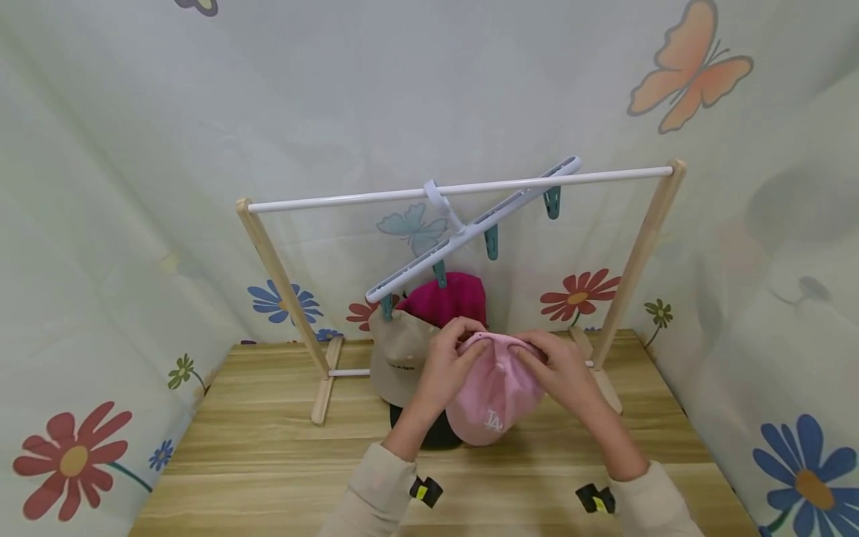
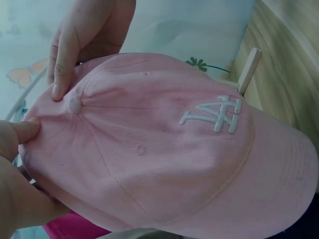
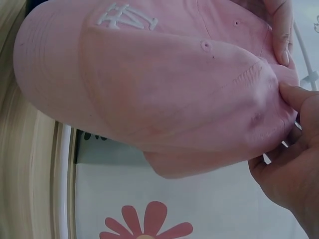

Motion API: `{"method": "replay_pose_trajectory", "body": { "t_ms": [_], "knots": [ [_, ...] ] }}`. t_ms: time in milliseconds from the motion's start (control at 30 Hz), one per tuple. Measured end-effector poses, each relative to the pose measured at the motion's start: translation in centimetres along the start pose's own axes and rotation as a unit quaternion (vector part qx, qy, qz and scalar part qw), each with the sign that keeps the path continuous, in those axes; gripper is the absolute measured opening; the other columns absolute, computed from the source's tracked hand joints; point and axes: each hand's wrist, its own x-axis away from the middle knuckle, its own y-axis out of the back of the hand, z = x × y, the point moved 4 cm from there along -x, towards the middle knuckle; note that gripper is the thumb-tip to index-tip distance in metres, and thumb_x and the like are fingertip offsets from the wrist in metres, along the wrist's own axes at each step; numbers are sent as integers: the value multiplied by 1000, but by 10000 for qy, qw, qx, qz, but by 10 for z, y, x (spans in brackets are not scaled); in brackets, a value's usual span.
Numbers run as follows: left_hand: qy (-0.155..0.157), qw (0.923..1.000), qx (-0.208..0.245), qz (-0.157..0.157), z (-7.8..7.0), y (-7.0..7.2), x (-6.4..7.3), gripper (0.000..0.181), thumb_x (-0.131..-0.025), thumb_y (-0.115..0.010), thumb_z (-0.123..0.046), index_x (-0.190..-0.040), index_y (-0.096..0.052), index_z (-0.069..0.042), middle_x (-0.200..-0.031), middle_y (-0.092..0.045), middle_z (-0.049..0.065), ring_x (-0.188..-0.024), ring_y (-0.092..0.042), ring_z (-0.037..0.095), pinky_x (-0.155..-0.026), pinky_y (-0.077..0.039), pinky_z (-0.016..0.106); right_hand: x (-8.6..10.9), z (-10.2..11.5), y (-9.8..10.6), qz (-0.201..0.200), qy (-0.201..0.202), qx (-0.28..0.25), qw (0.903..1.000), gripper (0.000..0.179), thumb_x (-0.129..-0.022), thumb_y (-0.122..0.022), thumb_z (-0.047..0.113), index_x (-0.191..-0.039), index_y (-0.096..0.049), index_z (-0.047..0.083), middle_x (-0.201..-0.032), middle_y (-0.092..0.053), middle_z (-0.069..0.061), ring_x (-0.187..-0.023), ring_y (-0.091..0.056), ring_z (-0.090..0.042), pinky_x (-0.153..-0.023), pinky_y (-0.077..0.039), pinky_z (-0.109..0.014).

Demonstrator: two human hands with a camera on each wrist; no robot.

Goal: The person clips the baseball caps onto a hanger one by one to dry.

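Observation:
Both hands hold a pink baseball cap (image 1: 499, 388) with white letters on its front, its brim pointing down toward the tabletop. My left hand (image 1: 446, 365) pinches the top of the crown on one side, thumb in front. On the other side my right hand (image 1: 562, 369) grips it, its thumb (image 3: 294, 94) pressing near the crown button (image 2: 75, 105). Behind the left hand, a beige cap (image 1: 399, 350) and a magenta cap (image 1: 456, 294) hang from a pale blue clip hanger (image 1: 463, 237). Below the beige cap shows a dark brim (image 1: 439, 429).
The hanger hooks slantwise over the white rail (image 1: 349, 199) of a wooden rack (image 1: 640, 261). Toward its upper right end, green clips (image 1: 552, 203) hang with nothing in them. Wood-grain tabletop (image 1: 268, 447) lies beneath, with flower-printed curtain (image 1: 121, 224) around it.

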Motion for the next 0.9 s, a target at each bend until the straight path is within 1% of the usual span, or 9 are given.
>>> {"method": "replay_pose_trajectory", "body": {
  "t_ms": [100,200,300,500,700,900],
  "knots": [
    [16,10000,16,-6,1,0,-2,9,-92,-69,5,-100,-66,4,-97,-67,17,-85,-62,29,-77,-53,26,-3,-1,0,-47,-51,-20,10000,16,-91,-74,2,-107,-75,5,-92,-74,-5,-71,-55,-10,-62,-50,-23],
    [53,9999,87,-21,1,2,-4,9,-92,-69,5,-100,-66,4,-98,-67,18,-84,-63,31,-77,-53,27,-6,0,0,-25,-101,-20,9999,16,-92,-74,3,-107,-75,6,-92,-74,-3,-69,-54,-10,-60,-50,-22],
    [135,9998,148,-3,-1,4,-5,10,-93,-69,4,-102,-66,5,-98,-67,19,-84,-63,31,-76,-52,27,-9,0,0,-12,-122,-12,9999,16,-92,-73,4,-108,-76,6,-91,-74,-3,-68,-54,-10,-60,-50,-22],
    [287,9994,188,-18,0,6,-7,10,-94,-68,1,-104,-66,4,-100,-67,18,-85,-61,29,-75,-50,23,-13,1,-1,-94,-113,37,9999,16,-92,-74,5,-108,-76,6,-93,-75,-4,-68,-55,-11,-60,-50,-23],
    [307,9994,172,-53,0,6,-9,10,-94,-69,1,-103,-66,4,-99,-68,18,-84,-61,29,-75,-49,23,-16,0,-1,-90,-228,-41,9997,18,-93,-73,5,-110,-75,7,-97,-76,-5,-72,-58,-12,-64,-52,-22],
    [298,9994,176,-59,-3,7,-10,10,-94,-68,2,-103,-66,6,-99,-67,19,-85,-61,33,-75,-48,21,-19,0,-2,-220,-158,-2,9996,17,-92,-75,5,-108,-76,7,-95,-75,-5,-68,-55,-12,-60,-49,-23]
  ]
}}
